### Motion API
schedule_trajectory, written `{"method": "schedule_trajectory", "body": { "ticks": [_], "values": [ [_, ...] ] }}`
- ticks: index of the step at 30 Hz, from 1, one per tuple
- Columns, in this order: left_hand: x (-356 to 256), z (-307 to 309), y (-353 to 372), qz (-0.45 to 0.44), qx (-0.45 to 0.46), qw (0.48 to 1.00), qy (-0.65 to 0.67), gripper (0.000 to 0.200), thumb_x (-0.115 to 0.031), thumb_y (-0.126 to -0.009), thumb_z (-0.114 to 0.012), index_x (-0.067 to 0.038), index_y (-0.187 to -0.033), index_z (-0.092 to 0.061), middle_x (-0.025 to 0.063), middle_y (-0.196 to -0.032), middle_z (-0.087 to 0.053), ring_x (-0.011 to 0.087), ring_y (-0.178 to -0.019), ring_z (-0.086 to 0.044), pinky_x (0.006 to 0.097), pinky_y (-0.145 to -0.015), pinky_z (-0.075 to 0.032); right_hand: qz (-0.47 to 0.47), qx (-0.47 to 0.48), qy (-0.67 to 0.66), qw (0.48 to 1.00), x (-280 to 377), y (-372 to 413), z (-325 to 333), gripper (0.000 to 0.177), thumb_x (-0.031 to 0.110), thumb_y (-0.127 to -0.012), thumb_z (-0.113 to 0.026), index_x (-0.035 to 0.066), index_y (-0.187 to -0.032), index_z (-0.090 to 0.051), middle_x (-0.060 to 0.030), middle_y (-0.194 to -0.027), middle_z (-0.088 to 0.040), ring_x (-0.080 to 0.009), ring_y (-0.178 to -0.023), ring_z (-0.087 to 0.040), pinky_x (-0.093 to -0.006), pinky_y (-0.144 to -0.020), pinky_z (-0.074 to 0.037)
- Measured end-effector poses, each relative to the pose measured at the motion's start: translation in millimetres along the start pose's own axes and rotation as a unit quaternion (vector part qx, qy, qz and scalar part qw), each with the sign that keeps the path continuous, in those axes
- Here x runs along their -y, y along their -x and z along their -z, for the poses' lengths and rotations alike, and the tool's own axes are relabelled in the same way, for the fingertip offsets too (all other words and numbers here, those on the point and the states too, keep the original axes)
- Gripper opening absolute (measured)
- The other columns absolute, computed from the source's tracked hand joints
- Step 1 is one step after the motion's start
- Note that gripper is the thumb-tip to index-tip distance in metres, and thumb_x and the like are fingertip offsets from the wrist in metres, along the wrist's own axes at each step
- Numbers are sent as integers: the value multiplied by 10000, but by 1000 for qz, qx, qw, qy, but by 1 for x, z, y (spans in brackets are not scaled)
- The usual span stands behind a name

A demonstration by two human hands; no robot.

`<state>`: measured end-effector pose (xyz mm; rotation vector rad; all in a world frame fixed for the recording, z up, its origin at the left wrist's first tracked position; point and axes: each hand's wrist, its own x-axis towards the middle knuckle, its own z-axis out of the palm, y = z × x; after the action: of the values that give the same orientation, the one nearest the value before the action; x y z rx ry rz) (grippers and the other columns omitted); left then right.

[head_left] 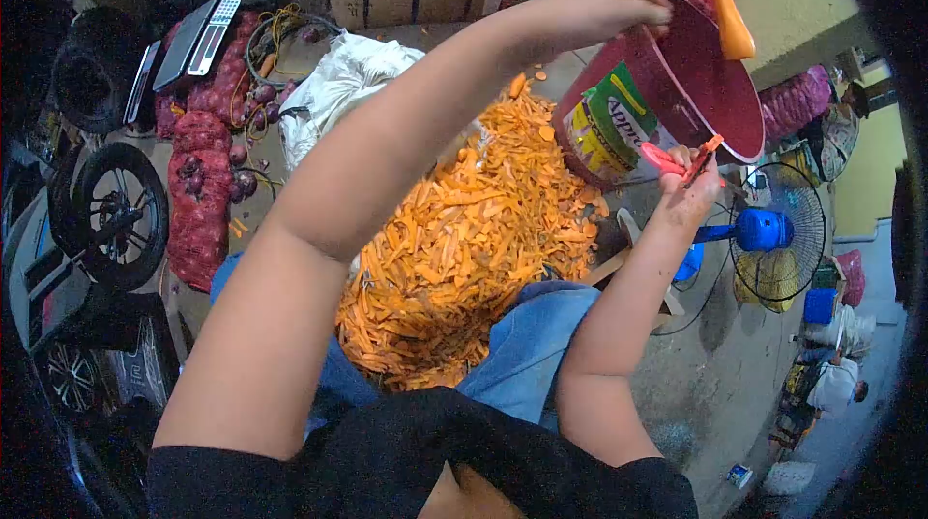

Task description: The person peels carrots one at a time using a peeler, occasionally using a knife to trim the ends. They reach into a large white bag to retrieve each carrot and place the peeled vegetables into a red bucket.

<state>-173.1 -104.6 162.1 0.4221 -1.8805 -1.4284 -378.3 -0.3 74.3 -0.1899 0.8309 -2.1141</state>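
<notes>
My left hand (623,9) is stretched over the near rim of a dark red bucket (590,84), its fingers bent downward, with nothing visible in them. A peeled orange carrot (732,21) shows at the bucket's mouth, apart from those fingers; it looks to be in mid-air. Beside the bucket's lower right rim, my right hand (691,181) is closed around a peeler (663,158) with a pinkish-red handle. A scrap of orange peel (713,143) sticks to it. Between my knees lies a big heap of carrot peelings (474,229).
A white sack (343,79) lies behind the heap. Red net bags of onions (198,200), a scale (198,41) and a motorbike wheel (121,215) are on the left. At right stands a blue fan (768,229). Further right, a person (833,384) is in the background.
</notes>
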Motion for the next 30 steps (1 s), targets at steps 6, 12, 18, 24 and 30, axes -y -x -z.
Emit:
{"method": "schedule_trajectory", "body": {
  "ticks": [6,12,18,24,30],
  "values": [
    [161,47,154,366,-84,911,169,237,-224,-777,-409,-46,-640,-486,9,-541,-448,89,-416,-379,228,-400,-312,-11,28,20,999,-12,-2,-1,210,221,-819,-372,77,-669,-399,-11,-554,-326,-134,-450,-294,-250,-413,-289],
    [291,58,301,574,-304,750,124,178,-233,-761,-420,-78,-814,-492,35,-703,-537,138,-584,-512,280,-532,-392,-46,19,66,997,-37,-1,-10,220,252,-822,-373,66,-714,-422,-22,-566,-373,-139,-446,-323,-244,-407,-284],
    [321,63,293,521,-328,788,15,208,-233,-756,-435,-43,-807,-503,51,-653,-525,157,-584,-516,287,-560,-410,-65,21,129,989,-71,-5,-14,218,262,-827,-366,69,-770,-450,-56,-575,-451,-155,-431,-397,-251,-366,-325],
    [333,86,243,372,114,789,-475,277,-135,-710,-406,-17,-927,-531,169,-949,-520,286,-860,-505,367,-749,-403,-87,76,177,977,-99,-12,-15,188,239,-827,-377,75,-802,-466,-58,-614,-490,-166,-474,-467,-258,-370,-388],
    [393,93,220,181,-38,812,-553,307,-174,-724,-418,-17,-965,-527,156,-1007,-505,265,-914,-495,346,-775,-396,-81,-27,215,973,-125,-12,-25,176,218,-818,-404,73,-749,-476,-41,-598,-494,-139,-432,-424,-249,-380,-322]
  ]
}}
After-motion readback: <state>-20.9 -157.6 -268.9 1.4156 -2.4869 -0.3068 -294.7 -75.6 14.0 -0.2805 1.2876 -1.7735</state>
